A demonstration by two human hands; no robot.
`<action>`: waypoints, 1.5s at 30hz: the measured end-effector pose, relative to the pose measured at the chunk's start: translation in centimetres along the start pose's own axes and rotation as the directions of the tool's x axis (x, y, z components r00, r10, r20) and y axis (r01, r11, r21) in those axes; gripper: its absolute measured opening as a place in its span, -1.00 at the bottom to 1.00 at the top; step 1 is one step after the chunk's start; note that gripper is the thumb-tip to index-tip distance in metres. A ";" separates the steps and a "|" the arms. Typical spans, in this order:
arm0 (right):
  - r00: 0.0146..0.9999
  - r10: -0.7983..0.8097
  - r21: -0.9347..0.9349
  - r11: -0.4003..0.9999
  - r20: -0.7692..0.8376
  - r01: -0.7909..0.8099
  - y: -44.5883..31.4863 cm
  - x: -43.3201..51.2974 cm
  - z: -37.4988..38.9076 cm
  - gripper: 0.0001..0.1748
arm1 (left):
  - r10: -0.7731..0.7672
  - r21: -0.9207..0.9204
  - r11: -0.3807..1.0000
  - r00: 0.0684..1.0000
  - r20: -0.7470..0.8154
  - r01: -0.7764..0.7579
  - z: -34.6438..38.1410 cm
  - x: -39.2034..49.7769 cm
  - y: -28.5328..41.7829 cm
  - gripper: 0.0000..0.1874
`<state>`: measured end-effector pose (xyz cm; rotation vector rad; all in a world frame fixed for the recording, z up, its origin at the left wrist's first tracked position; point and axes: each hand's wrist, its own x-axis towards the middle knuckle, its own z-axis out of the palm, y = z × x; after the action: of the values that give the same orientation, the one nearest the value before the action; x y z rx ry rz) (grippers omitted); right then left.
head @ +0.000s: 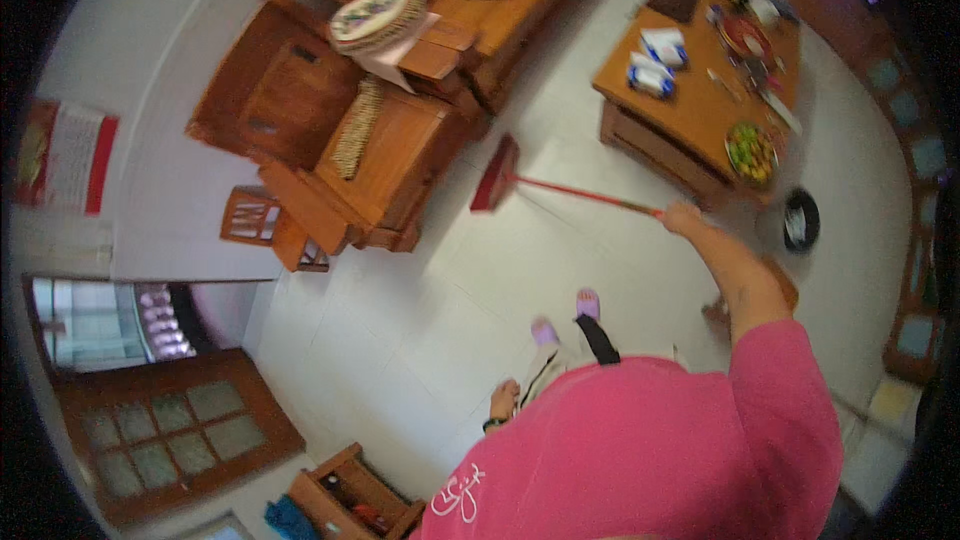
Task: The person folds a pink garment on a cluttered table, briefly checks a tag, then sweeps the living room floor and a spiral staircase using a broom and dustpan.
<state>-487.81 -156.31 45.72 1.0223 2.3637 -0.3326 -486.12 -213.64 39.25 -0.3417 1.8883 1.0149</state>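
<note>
My right hand point(683, 218) is closed around the end of the red handle of a broom point(496, 174). The handle slants left from my hand, and the dark red broom head is over the pale tiled floor point(405, 322), between the wooden armchair and the wooden table. Whether its bristles touch the floor cannot be told. My left hand point(505, 395) hangs low beside my light trousers, with a dark band on its wrist and fingers slightly bent. No object shows in it.
A carved wooden armchair point(394, 187) and a small wooden chair point(251, 217) stand left. At the right, a wooden table point(694, 109) bears tissue packs and a fruit plate. A black-rimmed bin point(816, 221) stands beside it. A paned wooden door point(169, 431) is lower left.
</note>
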 end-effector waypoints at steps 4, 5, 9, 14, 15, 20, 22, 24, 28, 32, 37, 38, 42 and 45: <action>0.962 0.151 0.282 0.935 0.228 -0.214 2.4 -2.7 3.3 -0.45 | 0.076 0.107 0.991 0.997 -0.009 -0.074 -2.4 4.1 3.8 -0.57; 0.938 0.188 0.343 0.895 0.291 -0.285 2.7 -3.8 4.2 -0.45 | 0.122 0.262 0.957 0.992 0.032 -0.127 -3.5 4.8 4.6 -0.57; 0.939 0.302 0.327 0.882 0.164 -0.340 5.4 -11.4 8.1 -0.43 | -0.111 0.220 0.971 0.991 0.077 0.091 -6.5 8.9 9.5 -0.57; 0.813 0.487 0.350 0.737 0.318 -0.578 7.6 -25.6 15.8 -0.41 | -0.140 0.201 0.974 0.972 0.187 0.102 -8.9 15.2 16.3 -0.61; 0.787 0.519 0.355 0.704 0.334 -0.615 7.0 -28.6 17.7 -0.42 | -0.196 0.164 0.972 0.969 0.150 0.171 -8.8 16.4 17.5 -0.63; 0.753 0.594 0.517 0.566 0.285 -0.642 1.2 -42.5 22.3 -0.47 | -0.123 0.305 0.952 0.953 0.277 0.034 -7.2 21.2 22.1 -0.62; 0.711 0.659 0.532 0.521 0.247 -0.668 -1.7 -46.0 22.5 -0.47 | -0.146 0.374 0.927 0.946 0.288 0.029 -5.8 22.5 23.1 -0.63; 0.666 0.690 0.557 0.445 0.286 -0.701 -3.1 -47.8 22.4 -0.47 | -0.133 0.396 0.918 0.934 0.330 -0.009 -4.4 23.2 23.6 -0.63; 0.680 0.706 0.602 0.461 0.195 -0.652 -4.1 -44.9 23.4 -0.44 | -0.137 0.467 0.882 0.911 0.390 -0.067 -1.7 22.6 24.2 -0.60; 0.654 0.721 0.634 0.399 0.229 -0.662 -2.3 -36.1 24.2 -0.41 | -0.122 0.549 0.823 0.898 0.422 -0.147 0.6 19.9 24.5 -0.59; 0.619 0.715 0.654 0.303 0.325 -0.693 0.9 -31.6 25.4 -0.43 | -0.012 0.494 0.848 0.924 0.382 -0.193 1.9 15.7 23.7 -0.66; 0.611 0.714 0.659 0.282 0.342 -0.697 1.4 -32.2 26.4 -0.43 | 0.007 0.472 0.857 0.921 0.389 -0.206 1.8 14.8 23.1 -0.66; 0.617 0.683 0.646 0.274 0.391 -0.713 2.8 -40.2 33.4 -0.43 | -0.042 0.497 0.855 0.935 0.353 -0.149 3.0 12.3 19.0 -0.67; 0.701 0.602 0.624 0.391 0.382 -0.676 3.4 -49.2 39.0 -0.45 | -0.114 0.608 0.784 0.932 0.344 -0.129 4.1 12.5 14.6 -0.73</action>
<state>-442.58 -199.84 41.31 2.1488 1.4929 -1.0407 -499.01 -199.31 35.36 0.2387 1.7565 0.3625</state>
